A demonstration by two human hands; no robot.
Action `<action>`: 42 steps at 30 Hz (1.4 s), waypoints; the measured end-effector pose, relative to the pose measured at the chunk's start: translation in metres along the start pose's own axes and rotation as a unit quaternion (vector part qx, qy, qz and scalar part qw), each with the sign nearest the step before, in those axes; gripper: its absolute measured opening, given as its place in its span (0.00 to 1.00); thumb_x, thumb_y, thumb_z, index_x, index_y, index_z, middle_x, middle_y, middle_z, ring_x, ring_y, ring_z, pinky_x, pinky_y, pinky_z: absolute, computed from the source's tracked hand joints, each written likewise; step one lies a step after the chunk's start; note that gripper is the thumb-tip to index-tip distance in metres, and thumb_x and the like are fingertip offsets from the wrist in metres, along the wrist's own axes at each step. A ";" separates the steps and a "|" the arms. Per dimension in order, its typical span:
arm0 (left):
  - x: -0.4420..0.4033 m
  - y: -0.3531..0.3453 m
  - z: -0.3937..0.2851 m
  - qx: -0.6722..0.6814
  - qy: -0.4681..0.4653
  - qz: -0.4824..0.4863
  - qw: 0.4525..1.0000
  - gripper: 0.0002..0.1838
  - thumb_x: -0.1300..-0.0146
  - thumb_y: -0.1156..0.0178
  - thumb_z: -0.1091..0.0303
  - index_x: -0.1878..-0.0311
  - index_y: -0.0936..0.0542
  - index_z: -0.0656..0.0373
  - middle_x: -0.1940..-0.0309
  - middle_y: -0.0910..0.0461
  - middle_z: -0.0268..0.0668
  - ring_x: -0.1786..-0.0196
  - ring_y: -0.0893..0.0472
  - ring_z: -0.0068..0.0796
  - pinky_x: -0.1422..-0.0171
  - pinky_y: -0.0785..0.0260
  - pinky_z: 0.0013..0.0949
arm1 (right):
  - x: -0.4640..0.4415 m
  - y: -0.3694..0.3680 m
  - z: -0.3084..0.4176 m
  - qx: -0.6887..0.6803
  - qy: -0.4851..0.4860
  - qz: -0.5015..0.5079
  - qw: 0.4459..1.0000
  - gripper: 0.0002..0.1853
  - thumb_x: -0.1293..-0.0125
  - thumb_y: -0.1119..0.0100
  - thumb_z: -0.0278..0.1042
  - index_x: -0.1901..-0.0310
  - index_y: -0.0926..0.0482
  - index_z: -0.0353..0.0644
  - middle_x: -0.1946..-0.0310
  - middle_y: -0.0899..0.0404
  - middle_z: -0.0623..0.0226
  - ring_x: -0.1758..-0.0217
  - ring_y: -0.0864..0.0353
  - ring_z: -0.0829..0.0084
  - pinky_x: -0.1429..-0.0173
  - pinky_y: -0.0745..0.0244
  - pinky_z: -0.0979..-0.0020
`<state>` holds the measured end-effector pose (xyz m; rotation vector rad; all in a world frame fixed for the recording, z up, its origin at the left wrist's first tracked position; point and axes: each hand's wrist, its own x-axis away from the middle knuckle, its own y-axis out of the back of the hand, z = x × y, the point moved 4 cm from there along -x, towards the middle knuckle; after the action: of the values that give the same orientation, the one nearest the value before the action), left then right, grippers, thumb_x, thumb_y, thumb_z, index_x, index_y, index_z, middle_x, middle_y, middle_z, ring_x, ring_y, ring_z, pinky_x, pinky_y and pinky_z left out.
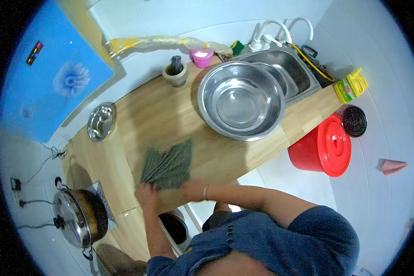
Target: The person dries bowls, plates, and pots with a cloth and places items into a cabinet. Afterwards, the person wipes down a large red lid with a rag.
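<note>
A dark green cloth (168, 163) lies on the wooden counter, creased and gathered toward its left side. My left hand (147, 194) grips its near left corner with the fingers closed. At the near right corner is my right hand (193, 189), with a bracelet on the wrist, its fingers closed on the edge. Both hands are slightly smeared, so the exact finger grip is hard to make out. A large steel basin (241, 101) stands on the counter beyond and to the right of the cloth.
A lidded pot (73, 218) sits on a cooktop at left. A steel divided dish (101, 121), a mortar (175, 73) and a pink tub (201, 57) line the back. Right are the sink (303, 69), a yellow bottle (351, 86) and a red bucket (324, 147).
</note>
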<state>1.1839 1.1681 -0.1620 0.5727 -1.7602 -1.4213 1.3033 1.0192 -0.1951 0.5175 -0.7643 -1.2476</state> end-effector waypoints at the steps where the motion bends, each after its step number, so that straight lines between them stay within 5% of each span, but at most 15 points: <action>1: 0.009 -0.003 0.025 -0.007 -0.003 -0.086 0.996 0.14 0.47 0.46 0.59 0.63 0.26 0.59 0.55 0.30 0.44 0.52 0.31 0.43 0.50 0.43 0.50 | -0.001 0.006 0.027 0.005 0.083 0.064 0.994 0.13 0.47 0.50 0.40 0.66 0.25 0.40 0.62 0.27 0.54 0.58 0.28 0.57 0.57 0.33 0.58; 3: -0.006 -0.051 0.107 0.098 0.082 -0.069 0.989 0.17 0.45 0.49 0.57 0.59 0.27 0.60 0.52 0.32 0.45 0.52 0.31 0.43 0.51 0.40 0.49 | 0.005 0.021 0.053 -0.053 0.055 0.161 0.984 0.13 0.46 0.52 0.37 0.65 0.27 0.37 0.67 0.26 0.50 0.63 0.28 0.53 0.57 0.34 0.58; 5: -0.003 -0.046 0.139 -0.069 0.060 -0.076 0.993 0.20 0.47 0.47 0.52 0.57 0.28 0.56 0.49 0.34 0.43 0.53 0.30 0.45 0.54 0.36 0.50 | 0.001 -0.005 0.035 -0.111 0.037 0.150 0.982 0.13 0.46 0.53 0.36 0.66 0.27 0.35 0.69 0.26 0.49 0.65 0.27 0.53 0.60 0.33 0.58; 6: -0.005 -0.044 0.144 -0.124 0.210 -0.021 0.970 0.20 0.49 0.46 0.51 0.57 0.27 0.54 0.52 0.31 0.40 0.56 0.28 0.42 0.58 0.33 0.46 | 0.000 -0.016 0.021 -0.164 0.045 0.155 0.973 0.12 0.47 0.53 0.35 0.67 0.27 0.34 0.71 0.26 0.48 0.67 0.27 0.53 0.62 0.33 0.58; 8: -0.012 -0.062 0.157 -0.287 0.276 -0.018 0.917 0.17 0.48 0.46 0.55 0.58 0.27 0.54 0.55 0.29 0.37 0.57 0.26 0.37 0.60 0.31 0.42 | 0.022 -0.013 -0.017 -0.230 0.045 0.029 0.972 0.12 0.47 0.52 0.36 0.69 0.26 0.34 0.73 0.26 0.49 0.69 0.27 0.54 0.64 0.33 0.58; 9: -0.018 -0.048 0.142 -0.287 0.264 -0.026 0.920 0.17 0.48 0.46 0.55 0.58 0.27 0.54 0.55 0.29 0.37 0.57 0.26 0.37 0.60 0.31 0.42 | 0.037 -0.005 -0.034 -0.288 0.062 -0.082 0.952 0.13 0.48 0.52 0.36 0.72 0.26 0.33 0.75 0.25 0.49 0.71 0.26 0.55 0.66 0.33 0.59; 12: -0.038 -0.042 0.117 -0.160 0.151 -0.157 0.963 0.08 0.49 0.48 0.67 0.65 0.26 0.56 0.66 0.25 0.39 0.63 0.25 0.37 0.65 0.33 0.42 | 0.098 0.012 -0.093 -0.188 -0.148 0.021 0.971 0.12 0.48 0.50 0.36 0.70 0.26 0.33 0.77 0.25 0.53 0.74 0.27 0.62 0.69 0.33 0.62; 15: -0.028 0.050 -0.041 0.020 -0.060 -0.242 0.968 0.05 0.52 0.48 0.69 0.75 0.24 0.59 0.77 0.27 0.45 0.69 0.26 0.43 0.69 0.36 0.42 | 0.162 0.045 -0.116 -0.239 -0.091 -0.146 0.956 0.13 0.48 0.47 0.38 0.70 0.27 0.34 0.80 0.26 0.54 0.77 0.29 0.66 0.71 0.34 0.65; 17: -0.032 0.048 -0.108 0.071 -0.168 -0.272 0.945 0.07 0.52 0.48 0.67 0.77 0.24 0.60 0.78 0.27 0.45 0.70 0.28 0.45 0.68 0.37 0.43 | 0.197 0.076 -0.108 -0.146 -0.177 -0.152 0.961 0.15 0.46 0.47 0.41 0.70 0.26 0.34 0.79 0.26 0.55 0.76 0.29 0.65 0.70 0.33 0.66; 18: -0.027 0.051 -0.147 0.149 -0.190 -0.175 0.955 0.06 0.52 0.48 0.68 0.75 0.24 0.59 0.77 0.27 0.44 0.68 0.28 0.44 0.66 0.36 0.43 | 0.206 0.088 -0.102 -0.135 -0.164 -0.154 0.965 0.15 0.46 0.47 0.41 0.70 0.26 0.34 0.79 0.26 0.55 0.76 0.29 0.65 0.70 0.33 0.66; 19: -0.015 0.064 -0.187 0.013 -0.247 -0.098 0.964 0.05 0.50 0.47 0.68 0.72 0.24 0.58 0.76 0.27 0.41 0.67 0.28 0.42 0.64 0.36 0.41 | 0.215 0.092 -0.099 -0.148 -0.216 -0.128 0.956 0.15 0.45 0.48 0.41 0.69 0.27 0.35 0.77 0.26 0.55 0.75 0.28 0.64 0.69 0.32 0.66; 21: 0.033 0.104 -0.264 0.272 -0.405 -0.117 0.865 0.05 0.49 0.46 0.68 0.70 0.24 0.58 0.74 0.25 0.39 0.67 0.27 0.41 0.61 0.36 0.39 | 0.233 0.096 -0.094 -0.168 -0.276 -0.112 0.940 0.15 0.44 0.48 0.41 0.67 0.27 0.35 0.75 0.25 0.56 0.73 0.27 0.64 0.67 0.32 0.66; 29: 0.128 0.105 -0.474 0.183 -0.737 -0.022 0.651 0.08 0.48 0.46 0.70 0.64 0.24 0.58 0.67 0.24 0.38 0.62 0.26 0.38 0.57 0.36 0.37 | 0.392 0.123 -0.110 -0.163 -0.384 -0.234 0.878 0.15 0.42 0.52 0.43 0.61 0.26 0.41 0.67 0.23 0.55 0.63 0.24 0.57 0.56 0.31 0.63; 37: 0.200 0.049 -0.706 0.137 -0.816 0.157 0.539 0.14 0.44 0.50 0.71 0.54 0.28 0.60 0.57 0.26 0.42 0.54 0.28 0.42 0.50 0.36 0.37 | 0.679 0.158 -0.228 -0.117 -0.498 -0.408 0.756 0.14 0.46 0.48 0.41 0.63 0.23 0.40 0.69 0.24 0.50 0.64 0.24 0.55 0.59 0.30 0.62; 42: 0.242 -0.001 -0.870 0.116 -0.802 0.219 0.543 0.15 0.44 0.49 0.69 0.53 0.28 0.60 0.57 0.26 0.44 0.53 0.28 0.42 0.49 0.36 0.37 | 0.858 0.184 -0.340 -0.101 -0.575 -0.479 0.656 0.14 0.46 0.48 0.40 0.64 0.23 0.40 0.68 0.24 0.51 0.63 0.24 0.55 0.58 0.30 0.61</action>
<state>1.7353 0.4637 -0.0369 -1.6259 -3.0299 -1.1967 1.7880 0.2202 -0.0873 -0.2378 -1.4480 -2.7238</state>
